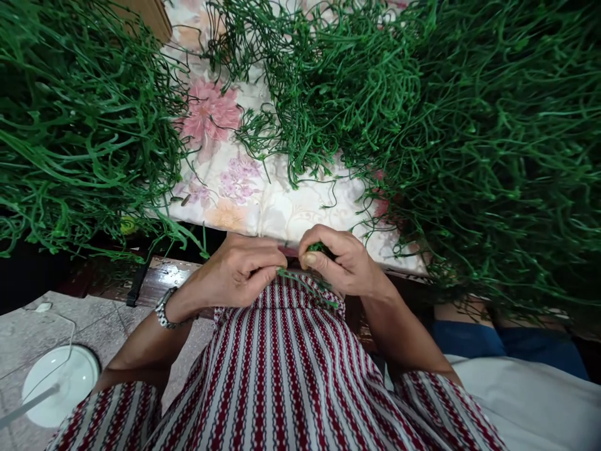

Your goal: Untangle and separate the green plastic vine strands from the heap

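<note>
My left hand [246, 268], with a metal watch on its wrist, pinches thin green strands [307, 285] just past the table's front edge. Close beside it, my right hand [339, 260] is curled around a small green bunch [320, 249], mostly hidden by the fingers. The strands extend from my left fingertips to below my right hand, over the striped garment. Large heaps of curly green strands lie beyond the hands, one at the left [84, 125], one at the back middle [347, 81] and one at the right [511, 150].
A floral cloth [291, 207] covers the table. A wooden object [148, 17] stands at the back left. On the floor at lower left is a round white base [61, 385] with a cord. Blue and pale fabric [526, 382] lies at lower right.
</note>
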Motion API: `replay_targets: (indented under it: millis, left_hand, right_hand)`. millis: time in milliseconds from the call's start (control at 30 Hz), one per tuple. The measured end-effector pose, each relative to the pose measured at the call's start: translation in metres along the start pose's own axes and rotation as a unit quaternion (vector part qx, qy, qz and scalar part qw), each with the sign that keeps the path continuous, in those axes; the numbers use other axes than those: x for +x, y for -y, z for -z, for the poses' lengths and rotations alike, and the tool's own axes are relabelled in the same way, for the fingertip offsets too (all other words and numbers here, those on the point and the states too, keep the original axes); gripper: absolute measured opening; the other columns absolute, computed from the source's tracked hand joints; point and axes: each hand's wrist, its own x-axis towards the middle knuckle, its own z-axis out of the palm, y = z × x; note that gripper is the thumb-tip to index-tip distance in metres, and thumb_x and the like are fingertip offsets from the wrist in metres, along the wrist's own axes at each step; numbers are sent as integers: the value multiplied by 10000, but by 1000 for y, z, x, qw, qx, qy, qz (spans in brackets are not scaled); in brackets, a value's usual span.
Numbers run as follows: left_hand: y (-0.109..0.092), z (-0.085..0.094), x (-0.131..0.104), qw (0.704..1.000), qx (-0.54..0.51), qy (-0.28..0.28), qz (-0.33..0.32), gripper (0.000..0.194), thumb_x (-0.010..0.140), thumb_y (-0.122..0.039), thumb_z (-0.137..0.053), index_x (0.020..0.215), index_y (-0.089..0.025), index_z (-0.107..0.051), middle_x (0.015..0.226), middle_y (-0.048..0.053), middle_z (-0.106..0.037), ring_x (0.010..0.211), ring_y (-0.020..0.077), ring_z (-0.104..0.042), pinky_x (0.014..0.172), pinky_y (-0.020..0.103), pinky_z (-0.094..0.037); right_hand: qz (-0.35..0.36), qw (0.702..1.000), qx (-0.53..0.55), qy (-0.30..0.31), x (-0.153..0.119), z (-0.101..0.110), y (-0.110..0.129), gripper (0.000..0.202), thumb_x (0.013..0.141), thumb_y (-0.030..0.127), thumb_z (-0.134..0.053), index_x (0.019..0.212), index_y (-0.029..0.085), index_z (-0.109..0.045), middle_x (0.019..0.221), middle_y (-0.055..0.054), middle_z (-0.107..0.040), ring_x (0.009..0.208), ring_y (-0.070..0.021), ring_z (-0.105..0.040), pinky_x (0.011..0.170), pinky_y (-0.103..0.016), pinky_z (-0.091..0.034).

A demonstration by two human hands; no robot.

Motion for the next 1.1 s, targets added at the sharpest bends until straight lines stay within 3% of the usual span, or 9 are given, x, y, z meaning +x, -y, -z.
replay_targets:
  millis: [167, 267, 400, 500, 633, 833, 967, 1100]
  left_hand:
    - [-4, -15, 2, 983, 168, -67, 21, 151, 759, -86, -480, 661, -159, -569, 603, 4, -506, 553, 117, -450, 529, 266, -331]
    - [-3, -26, 0, 963, 243, -111, 29, 126, 706, -72, -494, 642, -163, -552, 597, 7, -497, 554, 129, -443, 532, 279, -330]
    - [-3, -36, -1, 943, 289, -162, 23, 126, 695, -67, -484, 687, -167, -559, 586, 5, -488, 555, 140, -445, 543, 284, -344]
    - [-4, -38, -1, 941, 293, -167, 14, 136, 732, -70, -471, 728, -169, -564, 591, 7, -498, 563, 142, -457, 550, 278, -358]
    - [-4, -40, -3, 944, 293, -151, 9, 154, 734, -46, -461, 732, -160, -565, 594, 14, -501, 568, 148, -462, 552, 276, -377]
    - [-4, -44, -7, 957, 271, -104, 28, 172, 728, -44, -439, 757, -155, -566, 636, 25, -522, 583, 137, -479, 555, 264, -383]
    - [-6, -31, -8, 985, 158, -15, 66, 159, 739, -49, -425, 705, -160, -535, 643, 12, -511, 577, 123, -469, 535, 263, -357]
    - [-8, -13, -8, 997, 9, 71, 12, 221, 751, -37, -394, 607, -177, -486, 558, -19, -450, 519, 109, -428, 495, 269, -306]
  right_hand:
    - [-76, 994, 52, -65, -1, -21, 2, 232, 866, 359, -536, 972, 153, -543, 812, -12, -595, 714, -88, -547, 654, -195, -443]
    - [-107, 989, 3, -102, -5, -31, 3, 342, 791, 372, -638, 1049, 174, -531, 896, -18, -633, 787, -111, -589, 713, -218, -459]
    - [-118, 984, -56, -125, -8, -35, 4, 264, 811, 326, -622, 1015, 173, -552, 888, -23, -658, 804, -123, -614, 714, -224, -463]
    - [-123, 983, -71, -119, -9, -33, 5, 206, 836, 309, -591, 986, 171, -563, 851, -18, -663, 767, -116, -617, 684, -216, -460]
    - [-136, 981, -107, -85, -10, -29, 8, 156, 866, 303, -536, 918, 161, -575, 747, -2, -642, 641, -95, -575, 593, -208, -420]
    - [-135, 973, -189, 1, -11, -25, 7, 90, 868, 212, -488, 882, 153, -554, 755, -26, -628, 669, -119, -567, 602, -235, -396]
    - [-49, 974, -221, 25, -12, -22, 4, 157, 902, 273, -440, 828, 157, -516, 691, -14, -562, 619, -116, -499, 568, -243, -365]
    - [81, 975, -177, 111, -13, -14, 7, 261, 923, 288, -395, 705, 179, -488, 625, 3, -496, 596, -115, -452, 572, -252, -364]
